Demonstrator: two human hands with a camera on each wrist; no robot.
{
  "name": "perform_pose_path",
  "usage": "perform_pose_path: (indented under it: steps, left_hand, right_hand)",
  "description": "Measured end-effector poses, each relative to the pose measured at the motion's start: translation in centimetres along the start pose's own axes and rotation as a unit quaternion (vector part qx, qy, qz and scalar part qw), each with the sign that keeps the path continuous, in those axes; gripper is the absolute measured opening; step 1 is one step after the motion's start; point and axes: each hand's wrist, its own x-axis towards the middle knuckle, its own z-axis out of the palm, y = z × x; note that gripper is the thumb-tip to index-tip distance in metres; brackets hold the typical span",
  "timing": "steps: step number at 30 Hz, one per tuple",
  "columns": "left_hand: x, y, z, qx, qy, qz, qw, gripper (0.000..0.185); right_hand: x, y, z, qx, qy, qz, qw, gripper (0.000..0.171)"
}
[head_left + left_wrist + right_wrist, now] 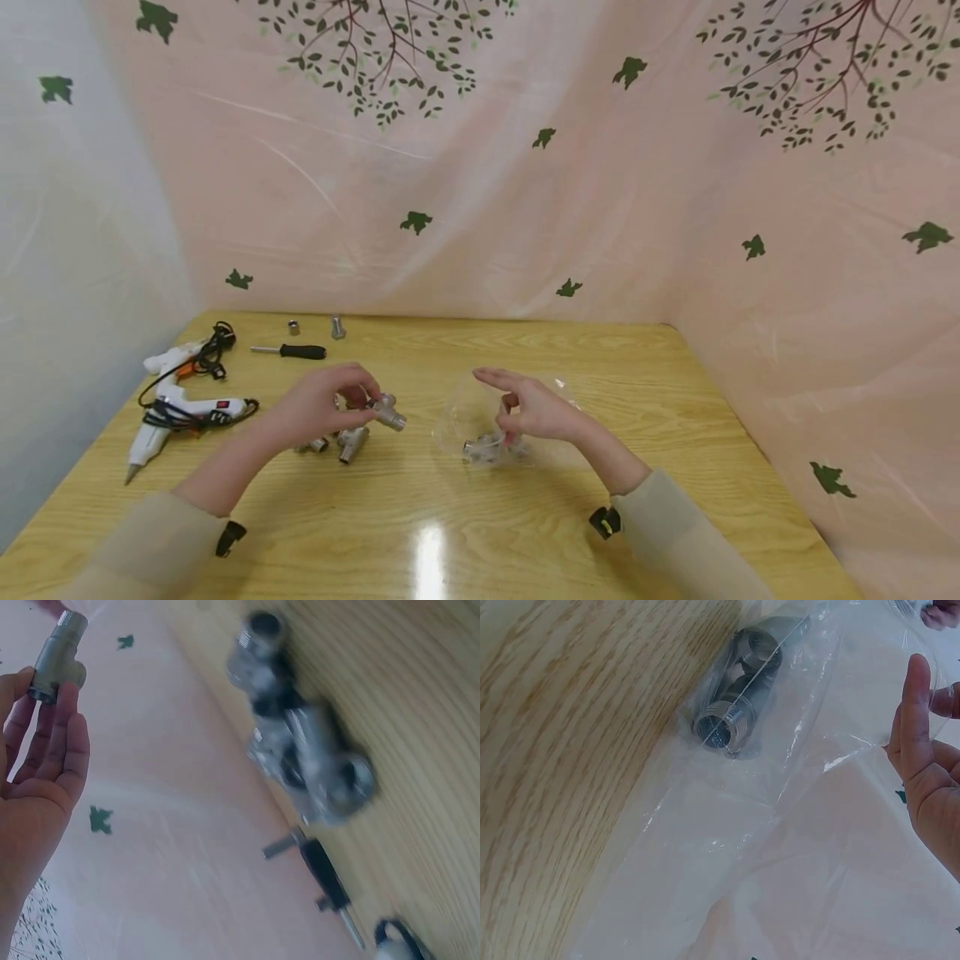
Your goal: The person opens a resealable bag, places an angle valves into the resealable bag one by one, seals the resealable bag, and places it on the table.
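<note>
My left hand [322, 406] pinches a silver metal tee pipe fitting [388, 412] between thumb and fingers, raised over the table. The left wrist view shows that tee fitting [58, 660] from beneath, its threaded end pointing away from the palm. Beside this hand, several similar pipe fittings [352, 442] lie on the wood; they look blurred in the left wrist view. The right hand [542, 410] pinches the edge of a clear plastic bag [450, 421] with thumb and forefinger, its other fingers extended. Inside the bag, low down, are metal fittings [724, 724] with threaded ends.
At the left lies a white glue gun [157, 429] with a tangled black cord [217, 340]. Behind the left hand are a black-handled screwdriver [302, 352], a metal bolt [337, 327] and a small metal ring [293, 327]. Patterned fabric [480, 275] walls the wooden table [360, 533].
</note>
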Motion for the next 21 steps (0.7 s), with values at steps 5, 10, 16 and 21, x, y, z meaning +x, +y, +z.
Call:
perform_pose_path:
  steps: [5, 10, 16, 21]
  left_hand:
    - [2.1, 1.3, 1.9, -0.04, 0.05, 0.024, 0.9976, 0.018]
    - [3.6, 2.4, 4.4, -0.081, 0.059, 0.019, 0.9948, 0.017]
    - [4.7, 2.7, 7.5, -0.118, 0.039, -0.018, 0.9921, 0.017]
    - [5.5, 2.6, 9.4, -0.133, 0.03, -0.017, 0.9906, 0.015]
  right_hand:
    - [0.1, -0.1, 0.0, -0.003, 0.002, 0.001, 1.0, 0.07]
    - [0.1, -0.2, 0.0, -0.003, 0.005, 0.005, 1.0, 0.07]
    - [0.1, -0.3, -0.1, -0.006, 0.004, 0.004, 1.0, 0.07]
    - [0.1, -0.4, 0.0, -0.006, 0.005, 0.001, 1.0, 0.071]
